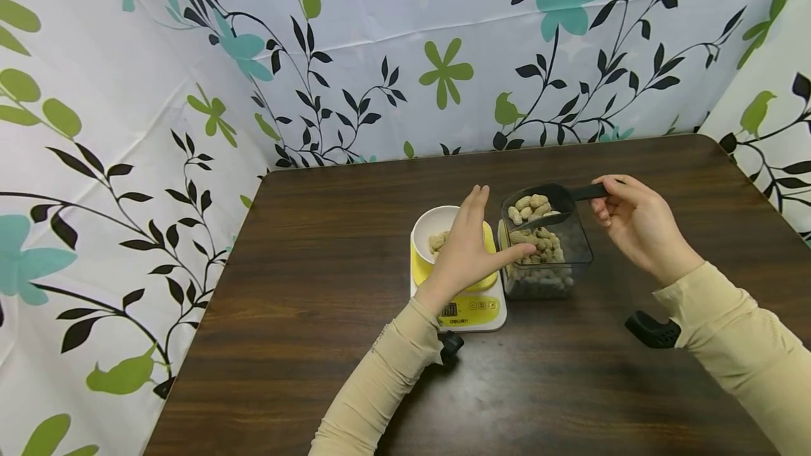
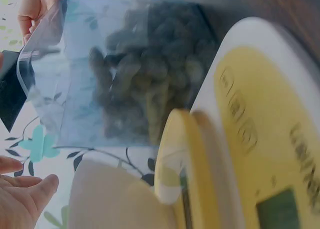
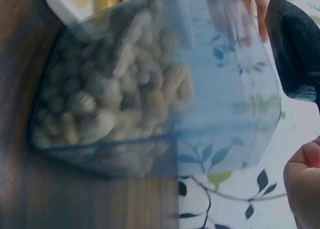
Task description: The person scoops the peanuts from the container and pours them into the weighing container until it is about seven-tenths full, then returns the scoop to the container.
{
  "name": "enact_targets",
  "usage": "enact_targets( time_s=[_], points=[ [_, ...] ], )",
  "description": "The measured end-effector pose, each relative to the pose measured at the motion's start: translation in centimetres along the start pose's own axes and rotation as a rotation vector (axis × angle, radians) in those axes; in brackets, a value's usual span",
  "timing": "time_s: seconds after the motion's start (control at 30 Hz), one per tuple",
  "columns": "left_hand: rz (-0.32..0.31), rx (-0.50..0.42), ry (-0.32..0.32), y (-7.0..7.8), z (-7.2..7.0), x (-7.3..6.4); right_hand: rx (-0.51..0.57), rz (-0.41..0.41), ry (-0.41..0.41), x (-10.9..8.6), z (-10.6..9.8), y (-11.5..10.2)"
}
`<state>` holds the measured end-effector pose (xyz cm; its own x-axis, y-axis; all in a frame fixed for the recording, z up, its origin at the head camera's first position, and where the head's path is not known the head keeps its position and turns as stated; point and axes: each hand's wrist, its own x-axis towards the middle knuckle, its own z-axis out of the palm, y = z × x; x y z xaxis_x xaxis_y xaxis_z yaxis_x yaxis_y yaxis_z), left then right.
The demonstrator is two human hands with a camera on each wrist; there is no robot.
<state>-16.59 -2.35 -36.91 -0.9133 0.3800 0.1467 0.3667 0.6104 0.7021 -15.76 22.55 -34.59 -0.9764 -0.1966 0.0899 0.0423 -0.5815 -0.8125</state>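
black scoop (image 1: 559,197) pinched in right grip (image 1: 638,222), left grip (image 1: 467,252) spread apart, scoop's peanuts (image 1: 531,208) visible in head view only

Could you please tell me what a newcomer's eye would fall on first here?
Probably the black scoop of peanuts, held by the right grip above the clear container. Left of that stands a yellow-and-white scale bearing a white bowl. Behind the table hangs leaf-patterned cloth.

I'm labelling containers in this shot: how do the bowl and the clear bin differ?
The bowl is white and round; the bin is see-through and square-cornered. The bowl sits on the scale, while the bin stands on the table beside it. Both hold peanuts.
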Motion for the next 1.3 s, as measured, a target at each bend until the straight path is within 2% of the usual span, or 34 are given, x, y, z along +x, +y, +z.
enact_targets(
  time_s=[0.17,0.43,0.87,1.1,1.3],
  points=[
    [-0.013,0.020,0.040,-0.7,-1.1,-0.1,-0.050,0.026,-0.014,1.0,1.6,0.4],
    [-0.020,0.034,0.134,-2.5,-2.0,-0.8,-0.217,0.061,-0.008,2.3,3.3,1.4],
    [-0.137,0.047,0.196,-5.6,-2.1,-2.2,-0.385,0.143,0.037,3.2,4.8,2.6],
    [-0.136,0.061,0.190,-6.6,-1.9,-2.8,-0.437,0.162,0.050,3.7,4.8,3.1],
    [-0.128,0.049,0.175,-7.0,-1.7,-3.0,-0.547,0.168,0.043,4.0,4.7,3.6]
  ],
)
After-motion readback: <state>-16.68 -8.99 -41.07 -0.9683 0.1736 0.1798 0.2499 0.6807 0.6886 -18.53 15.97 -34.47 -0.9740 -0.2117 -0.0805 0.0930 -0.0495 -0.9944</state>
